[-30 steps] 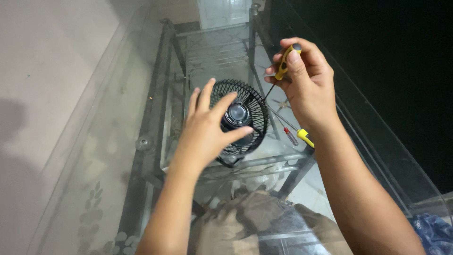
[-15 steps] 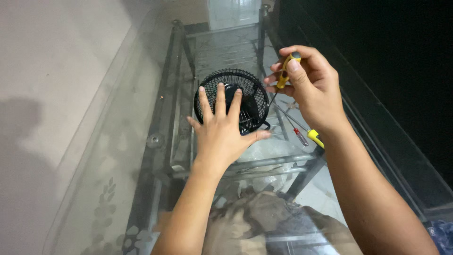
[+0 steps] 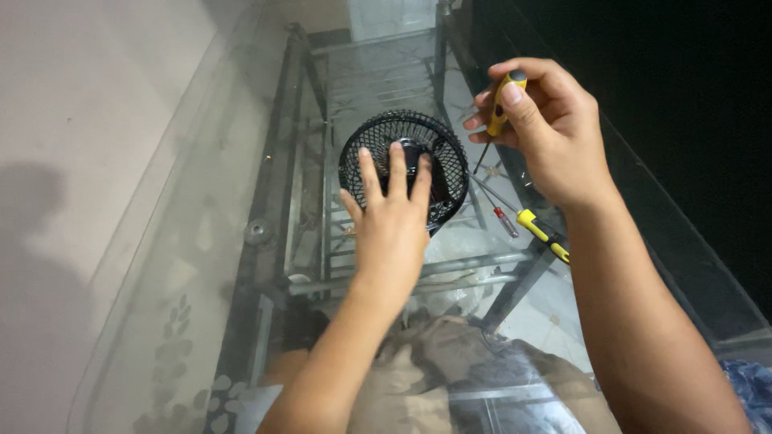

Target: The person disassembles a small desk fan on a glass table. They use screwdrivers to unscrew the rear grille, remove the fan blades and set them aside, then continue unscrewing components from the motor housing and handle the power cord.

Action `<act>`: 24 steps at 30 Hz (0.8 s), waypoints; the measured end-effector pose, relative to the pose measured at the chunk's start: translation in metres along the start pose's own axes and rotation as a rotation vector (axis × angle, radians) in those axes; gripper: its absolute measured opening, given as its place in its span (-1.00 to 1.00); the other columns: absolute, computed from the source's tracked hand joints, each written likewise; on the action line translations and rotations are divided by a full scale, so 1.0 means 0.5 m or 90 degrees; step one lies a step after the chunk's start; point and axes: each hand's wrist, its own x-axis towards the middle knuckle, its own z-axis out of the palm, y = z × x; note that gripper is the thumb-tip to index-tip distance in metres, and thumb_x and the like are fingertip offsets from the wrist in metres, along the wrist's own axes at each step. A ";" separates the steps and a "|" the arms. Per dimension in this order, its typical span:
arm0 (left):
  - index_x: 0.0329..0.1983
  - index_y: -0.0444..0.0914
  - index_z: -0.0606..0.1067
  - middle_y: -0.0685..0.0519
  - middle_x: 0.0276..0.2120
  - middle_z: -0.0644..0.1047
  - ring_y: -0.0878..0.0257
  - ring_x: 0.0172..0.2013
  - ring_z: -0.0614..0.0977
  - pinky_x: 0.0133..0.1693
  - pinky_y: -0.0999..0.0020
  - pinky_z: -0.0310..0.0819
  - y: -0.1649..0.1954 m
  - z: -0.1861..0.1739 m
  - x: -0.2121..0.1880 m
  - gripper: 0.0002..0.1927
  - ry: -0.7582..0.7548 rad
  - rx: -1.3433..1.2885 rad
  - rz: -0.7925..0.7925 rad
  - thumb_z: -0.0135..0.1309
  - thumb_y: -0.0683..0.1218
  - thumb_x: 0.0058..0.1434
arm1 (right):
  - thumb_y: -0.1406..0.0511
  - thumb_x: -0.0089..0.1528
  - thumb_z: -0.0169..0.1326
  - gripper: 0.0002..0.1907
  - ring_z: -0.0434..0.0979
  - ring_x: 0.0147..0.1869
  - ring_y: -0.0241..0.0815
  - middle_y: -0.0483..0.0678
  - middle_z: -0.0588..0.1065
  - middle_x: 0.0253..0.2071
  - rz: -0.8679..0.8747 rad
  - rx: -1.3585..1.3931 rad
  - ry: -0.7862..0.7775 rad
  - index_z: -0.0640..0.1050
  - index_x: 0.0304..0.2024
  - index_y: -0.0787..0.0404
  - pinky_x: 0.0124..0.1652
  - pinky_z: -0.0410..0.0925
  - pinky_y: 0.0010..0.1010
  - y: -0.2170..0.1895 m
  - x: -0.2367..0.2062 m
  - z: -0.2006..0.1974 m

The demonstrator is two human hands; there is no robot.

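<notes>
Head view: the left hand (image 3: 392, 221) lies flat, fingers spread, on the black mesh fan cage (image 3: 404, 166) resting on the glass counter (image 3: 201, 265); the right hand (image 3: 547, 133) pinches a yellow-handled screwdriver (image 3: 498, 112) just beside the cage, tip not yet engaged; another yellow screwdriver (image 3: 540, 233) lies nearby; the cage looks unopened.

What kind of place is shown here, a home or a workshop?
Probably a home, though this is uncertain: the work lies on a glass table with a metal frame, above a tiled floor. A small black fan and screwdrivers suggest a casual repair.
</notes>
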 end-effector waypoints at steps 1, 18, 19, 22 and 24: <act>0.44 -0.07 0.28 -0.14 0.46 0.14 -0.34 0.42 0.05 0.17 -0.51 0.18 -0.016 -0.007 0.006 -0.09 -0.028 -0.031 0.010 0.30 -0.15 -0.05 | 0.22 0.54 -0.04 -0.69 0.64 0.12 -0.11 0.02 0.52 0.03 -0.001 0.005 -0.004 0.42 0.24 0.27 0.10 0.61 -0.15 0.001 0.002 -0.003; 0.30 0.04 0.44 -0.11 0.37 0.24 -0.30 0.38 0.11 0.12 -0.51 0.21 -0.073 -0.023 0.010 -0.11 0.044 -0.174 0.091 0.44 0.10 -0.21 | 0.21 0.53 -0.05 -0.71 0.66 0.15 -0.09 0.00 0.52 0.02 -0.013 -0.004 0.050 0.40 0.21 0.24 0.12 0.56 -0.16 0.073 0.005 0.001; 0.30 0.05 0.45 -0.10 0.37 0.26 -0.29 0.37 0.13 0.13 -0.45 0.25 -0.074 -0.021 0.009 -0.11 0.067 -0.171 0.105 0.43 0.11 -0.21 | 0.20 0.54 -0.05 -0.71 0.66 0.16 -0.08 0.00 0.52 0.02 -0.019 -0.014 0.051 0.40 0.22 0.23 0.12 0.54 -0.17 0.075 0.004 0.001; 0.30 0.06 0.44 -0.10 0.36 0.28 -0.29 0.36 0.15 0.06 -0.36 0.28 -0.077 -0.017 0.008 -0.11 0.054 -0.157 0.105 0.43 0.12 -0.20 | 0.19 0.54 -0.04 -0.69 0.65 0.16 -0.08 -0.01 0.51 0.03 -0.031 -0.002 0.050 0.39 0.22 0.23 0.14 0.60 -0.18 0.076 0.004 0.001; 0.30 0.07 0.45 -0.09 0.36 0.28 -0.29 0.36 0.15 0.05 -0.36 0.28 -0.079 -0.012 0.008 -0.11 0.055 -0.157 0.106 0.44 0.12 -0.19 | 0.19 0.54 -0.04 -0.69 0.66 0.16 -0.08 0.00 0.51 0.03 -0.034 -0.019 0.050 0.39 0.23 0.24 0.13 0.61 -0.18 0.072 0.005 0.000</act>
